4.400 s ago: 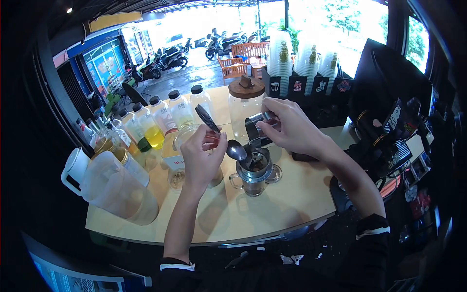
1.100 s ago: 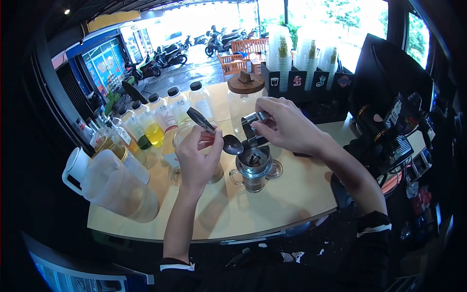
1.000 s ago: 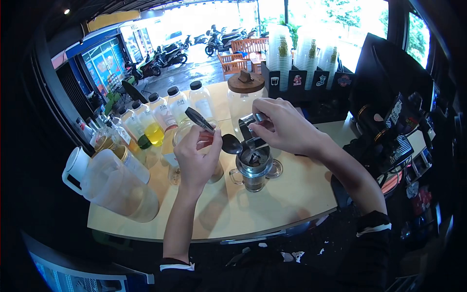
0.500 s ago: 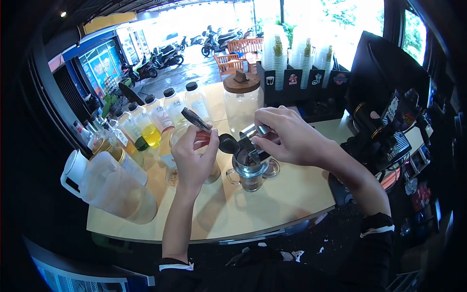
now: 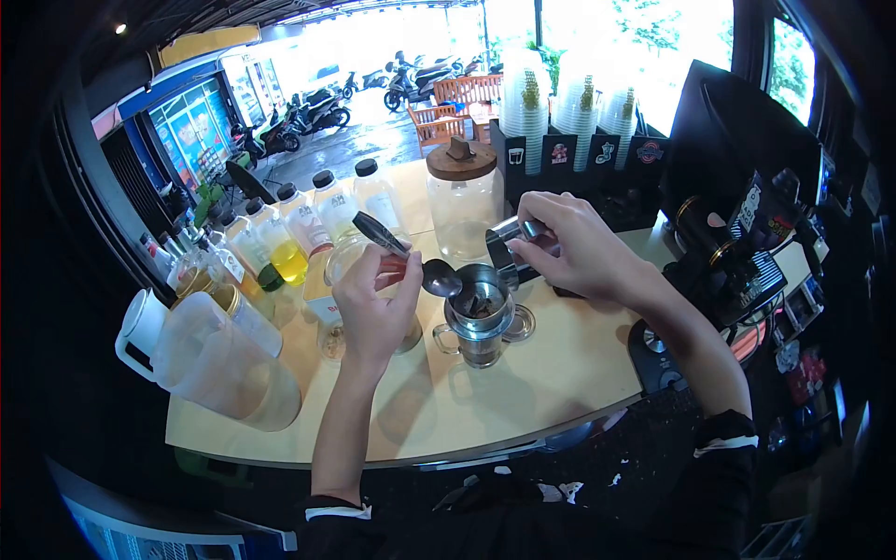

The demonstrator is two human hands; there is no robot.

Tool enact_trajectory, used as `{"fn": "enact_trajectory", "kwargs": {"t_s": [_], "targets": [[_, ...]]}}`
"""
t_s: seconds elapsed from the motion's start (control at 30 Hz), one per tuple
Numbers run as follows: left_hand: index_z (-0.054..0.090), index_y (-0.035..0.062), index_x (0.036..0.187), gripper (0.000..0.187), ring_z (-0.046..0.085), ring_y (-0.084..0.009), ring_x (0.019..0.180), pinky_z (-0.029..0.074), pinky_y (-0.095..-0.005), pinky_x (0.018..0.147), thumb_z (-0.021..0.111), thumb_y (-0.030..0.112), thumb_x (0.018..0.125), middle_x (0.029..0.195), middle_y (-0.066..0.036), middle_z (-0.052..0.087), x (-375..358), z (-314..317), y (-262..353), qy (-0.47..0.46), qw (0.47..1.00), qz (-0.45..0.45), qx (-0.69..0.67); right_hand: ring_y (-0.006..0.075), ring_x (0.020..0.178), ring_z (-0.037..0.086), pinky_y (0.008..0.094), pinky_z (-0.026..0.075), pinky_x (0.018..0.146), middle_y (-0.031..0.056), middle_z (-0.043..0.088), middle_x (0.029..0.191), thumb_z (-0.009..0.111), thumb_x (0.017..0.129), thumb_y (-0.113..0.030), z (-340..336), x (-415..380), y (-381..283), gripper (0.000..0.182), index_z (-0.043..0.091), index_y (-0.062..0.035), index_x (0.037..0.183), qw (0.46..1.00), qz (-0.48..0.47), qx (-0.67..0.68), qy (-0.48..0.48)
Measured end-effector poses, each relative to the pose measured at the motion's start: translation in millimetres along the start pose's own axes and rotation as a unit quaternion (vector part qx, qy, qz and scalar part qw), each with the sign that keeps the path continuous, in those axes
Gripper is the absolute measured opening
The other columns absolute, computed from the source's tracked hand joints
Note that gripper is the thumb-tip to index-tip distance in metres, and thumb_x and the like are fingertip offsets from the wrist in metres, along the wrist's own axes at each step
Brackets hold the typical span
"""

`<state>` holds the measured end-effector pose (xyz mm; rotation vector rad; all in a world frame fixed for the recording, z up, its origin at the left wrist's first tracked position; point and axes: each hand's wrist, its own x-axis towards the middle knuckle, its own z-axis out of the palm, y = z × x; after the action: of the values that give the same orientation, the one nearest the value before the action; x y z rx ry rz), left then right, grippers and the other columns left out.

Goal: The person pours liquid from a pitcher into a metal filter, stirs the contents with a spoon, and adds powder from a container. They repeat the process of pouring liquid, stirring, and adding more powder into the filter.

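Observation:
My left hand is closed on a spoon with a dark handle. The spoon's bowl hangs beside the left rim of a metal drip coffee filter. This filter sits on a clear glass mug with a handle on its left. Inside the filter some dark matter shows; I cannot make out exactly what. Just above its right rim, my right hand grips a small metal cup, tilted with its mouth toward the filter. A round metal lid lies right of the mug.
Behind stands a glass jar with a wooden lid. Several bottles line the left side, near a large plastic pitcher. Stacked cups fill a black holder at the back. A black machine stands right.
My right hand has drawn the metal cup up and to the right, uncovering the filter's opening. My left hand and the spoon have barely moved.

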<state>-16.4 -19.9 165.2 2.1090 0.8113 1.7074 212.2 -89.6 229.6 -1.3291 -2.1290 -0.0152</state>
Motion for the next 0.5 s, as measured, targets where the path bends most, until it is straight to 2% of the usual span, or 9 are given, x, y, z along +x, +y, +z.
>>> {"fn": "enact_trajectory", "kwargs": {"t_s": [0.07, 0.17, 0.23, 0.27, 0.33, 0.37, 0.43, 0.47, 0.5], "targets": [[0.063, -0.0024, 0.089, 0.009, 0.070, -0.0168, 0.071, 0.059, -0.0287, 0.065, 0.066, 0.004, 0.084, 0.078, -0.011, 0.068, -1, 1, 0, -0.002, 1.000, -0.003, -0.001, 0.0306, 0.077, 0.060, 0.0382, 0.050, 0.066, 0.0151, 0.056, 0.078, 0.063, 0.083, -0.011, 3, 1, 4, 0.020, 0.048, 0.0016, 0.087, 1.000, -0.010, -0.006, 0.014], [0.062, -0.0022, 0.091, 0.010, 0.068, -0.0131, 0.071, 0.058, -0.0263, 0.066, 0.066, 0.005, 0.086, 0.076, -0.008, 0.067, -2, 5, -4, -0.002, 1.000, 0.005, -0.014, 0.0262, 0.074, 0.061, 0.0351, 0.049, 0.062, 0.0145, 0.056, 0.078, 0.063, 0.084, -0.009, 5, 0, 9, 0.019, 0.048, 0.0016, 0.087, 0.999, -0.006, -0.014, 0.035], [0.062, -0.0024, 0.092, 0.010, 0.068, -0.0138, 0.072, 0.058, -0.0262, 0.067, 0.065, 0.005, 0.087, 0.079, -0.009, 0.068, -2, 7, -5, -0.007, 1.000, 0.008, -0.020, 0.0135, 0.066, 0.056, 0.0290, 0.046, 0.055, 0.0106, 0.054, 0.075, 0.064, 0.085, -0.008, 7, -3, 12, 0.019, 0.047, 0.0005, 0.085, 0.985, 0.055, 0.145, 0.071], [0.062, -0.0024, 0.092, 0.010, 0.068, -0.0138, 0.072, 0.058, -0.0262, 0.067, 0.065, 0.005, 0.087, 0.079, -0.009, 0.068, -3, 7, -6, -0.007, 1.000, 0.009, -0.021, 0.0135, 0.066, 0.056, 0.0290, 0.046, 0.055, 0.0106, 0.054, 0.075, 0.064, 0.085, -0.008, 9, -7, 17, 0.019, 0.047, 0.0005, 0.085, 0.985, 0.055, 0.144, 0.071], [0.063, -0.0027, 0.094, 0.011, 0.068, -0.0141, 0.073, 0.058, -0.0260, 0.067, 0.065, 0.004, 0.087, 0.082, -0.009, 0.068, -3, 9, -9, -0.009, 1.000, 0.023, -0.015, 0.0034, 0.063, 0.046, 0.0236, 0.041, 0.051, 0.0031, 0.050, 0.073, 0.065, 0.087, -0.008, 14, -19, 35, 0.020, 0.046, -0.0013, 0.083, 0.969, 0.127, 0.178, 0.114], [0.063, -0.0027, 0.094, 0.011, 0.068, -0.0141, 0.073, 0.058, -0.0260, 0.067, 0.065, 0.004, 0.087, 0.082, -0.009, 0.068, -4, 9, -10, -0.010, 1.000, 0.024, -0.016, 0.0034, 0.063, 0.046, 0.0236, 0.041, 0.051, 0.0031, 0.050, 0.073, 0.065, 0.087, -0.008, 20, -26, 44, 0.020, 0.046, -0.0013, 0.083, 0.969, 0.128, 0.177, 0.115], [0.063, -0.0027, 0.096, 0.012, 0.068, -0.0144, 0.075, 0.058, -0.0260, 0.068, 0.066, 0.004, 0.087, 0.083, -0.010, 0.068, -6, 11, -12, -0.010, 0.999, 0.022, -0.031, 0.0013, 0.063, 0.039, 0.0212, 0.038, 0.051, -0.0022, 0.047, 0.071, 0.064, 0.089, -0.010, 40, -44, 68, 0.021, 0.046, -0.0036, 0.081, 0.921, 0.125, 0.297, 0.219], [0.063, -0.0027, 0.096, 0.012, 0.068, -0.0144, 0.075, 0.058, -0.0260, 0.068, 0.066, 0.004, 0.087, 0.083, -0.010, 0.068, -6, 12, -13, -0.010, 0.999, 0.023, -0.031, 0.0012, 0.066, 0.047, 0.0193, 0.040, 0.060, -0.0022, 0.054, 0.072, 0.063, 0.090, -0.011, 49, -58, 91, 0.017, 0.048, -0.0050, 0.083, 0.911, 0.154, 0.317, 0.214], [0.064, -0.0023, 0.094, 0.012, 0.069, -0.0175, 0.075, 0.057, -0.0275, 0.067, 0.067, 0.004, 0.085, 0.083, -0.011, 0.068, -7, 13, -13, 0.000, 0.999, 0.034, -0.025, 0.0012, 0.066, 0.047, 0.0193, 0.040, 0.060, -0.0022, 0.054, 0.072, 0.063, 0.090, -0.011, 56, -69, 100, 0.017, 0.048, -0.0050, 0.083, 0.911, 0.153, 0.317, 0.214]]}}
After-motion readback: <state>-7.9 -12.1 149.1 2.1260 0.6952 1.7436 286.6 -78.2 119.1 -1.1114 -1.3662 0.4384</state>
